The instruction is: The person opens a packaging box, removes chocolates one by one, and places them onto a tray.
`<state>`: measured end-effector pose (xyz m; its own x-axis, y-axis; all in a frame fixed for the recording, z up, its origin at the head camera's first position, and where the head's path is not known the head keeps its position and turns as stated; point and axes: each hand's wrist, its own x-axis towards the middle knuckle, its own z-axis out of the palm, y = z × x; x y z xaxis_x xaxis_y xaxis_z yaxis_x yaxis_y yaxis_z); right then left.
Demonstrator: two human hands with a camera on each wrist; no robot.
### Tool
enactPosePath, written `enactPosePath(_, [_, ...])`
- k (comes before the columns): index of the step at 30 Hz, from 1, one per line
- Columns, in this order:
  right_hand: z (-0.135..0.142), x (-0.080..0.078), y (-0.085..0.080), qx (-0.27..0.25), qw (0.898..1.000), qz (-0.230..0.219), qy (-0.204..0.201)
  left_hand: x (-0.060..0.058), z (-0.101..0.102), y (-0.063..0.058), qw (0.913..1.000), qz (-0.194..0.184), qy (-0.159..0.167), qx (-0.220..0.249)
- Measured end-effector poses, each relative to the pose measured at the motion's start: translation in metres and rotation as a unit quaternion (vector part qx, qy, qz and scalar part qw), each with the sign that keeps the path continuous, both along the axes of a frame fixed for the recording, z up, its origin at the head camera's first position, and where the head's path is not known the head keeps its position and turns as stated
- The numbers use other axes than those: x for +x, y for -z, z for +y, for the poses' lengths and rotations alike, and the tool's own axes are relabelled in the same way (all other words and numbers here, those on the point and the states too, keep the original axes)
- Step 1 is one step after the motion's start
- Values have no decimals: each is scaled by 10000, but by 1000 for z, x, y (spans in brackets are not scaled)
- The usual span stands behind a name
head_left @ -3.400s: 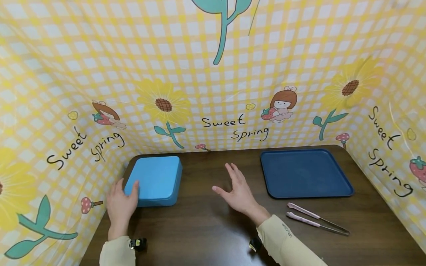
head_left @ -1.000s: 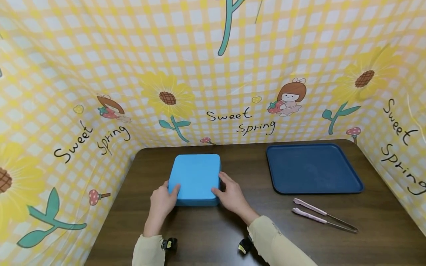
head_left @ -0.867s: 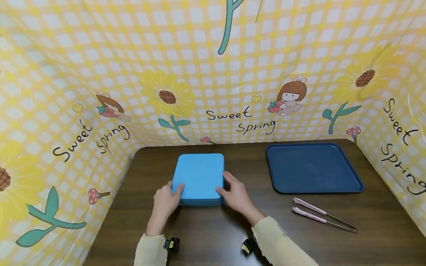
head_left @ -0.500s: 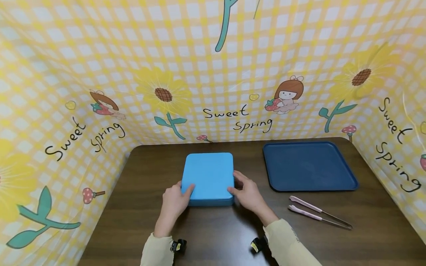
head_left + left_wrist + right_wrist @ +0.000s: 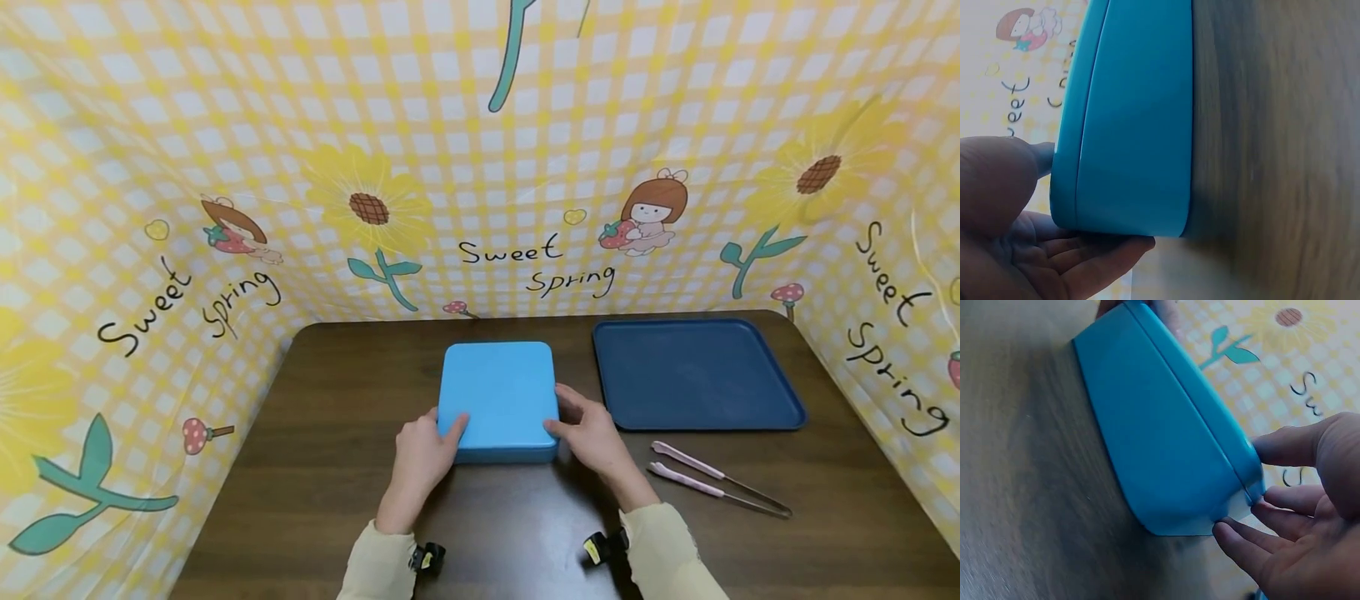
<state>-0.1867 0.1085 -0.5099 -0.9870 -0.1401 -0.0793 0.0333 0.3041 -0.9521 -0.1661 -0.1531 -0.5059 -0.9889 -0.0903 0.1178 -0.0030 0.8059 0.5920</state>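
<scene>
A light blue lidded box (image 5: 497,396) is gripped by both hands above or on a dark wood-patterned table (image 5: 345,383), about midway from left to right and just left of a navy tray (image 5: 697,375). Its near left part is held by the left hand (image 5: 423,454), with the thumb laid on top and the fingers set against the side wall; the near right part is held likewise by the right hand (image 5: 596,437). A thin seam (image 5: 1084,125) is seen below the box's top edge in both wrist views. Whether the base is touching the table cannot be told.

A few seconds earlier, the box was seen at the far left of the table, with only the left hand at its side, while the right hand was held spread and well apart from it. Since then it has been shifted rightward, and the gap to the tray has been narrowed. The right hand has been brought close to the tray's left edge. The tray and the pink-and-metal tongs (image 5: 687,480), laid just nearside of it with their pink ends spread toward the left, have been left in place.
</scene>
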Motion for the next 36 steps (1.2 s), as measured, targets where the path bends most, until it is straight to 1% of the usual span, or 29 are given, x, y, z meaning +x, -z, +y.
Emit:
enactPosePath(3, [7, 1, -1, -19, 9999, -86, 108, 0, 9, 2, 10000, 66, -25, -39])
enactPosePath(6, [15, 1, -2, -29, 9996, -158, 229, -1, 19, 3, 9999, 23, -88, -96])
enactPosePath(12, [26, 2, -4, -54, 9986, -328, 422, -1, 37, 2, 9998, -19, -145, -131])
enactPosePath(18, [35, 7, -3, -102, 9976, -397, 565, 1, 49, 5, 9998, 59, -151, -109])
enactPosePath(21, [38, 8, -3, -97, 9969, -463, 623, 2, 50, 5, 9999, 63, -106, -52])
enactPosePath(25, [40, 8, -6, -26, 9964, -548, 642, 0, 41, 6, 9988, -47, -49, 493])
enactPosePath(28, [39, 8, -8, 47, 9957, -605, 696, -2, 33, 5, 9946, -111, -129, 1026])
enactPosePath(33, [39, 6, -9, 84, 9930, -626, 998, -8, 29, 2, 9887, -90, -331, 1456])
enactPosePath(35, [37, 4, -9, 44, 9914, -644, 1139, -11, 28, 1, 9855, -168, -357, 1650])
enactPosePath(36, [37, 3, -10, 24, 9904, -667, 1207, -12, 27, 0, 9818, -262, -362, 1844])
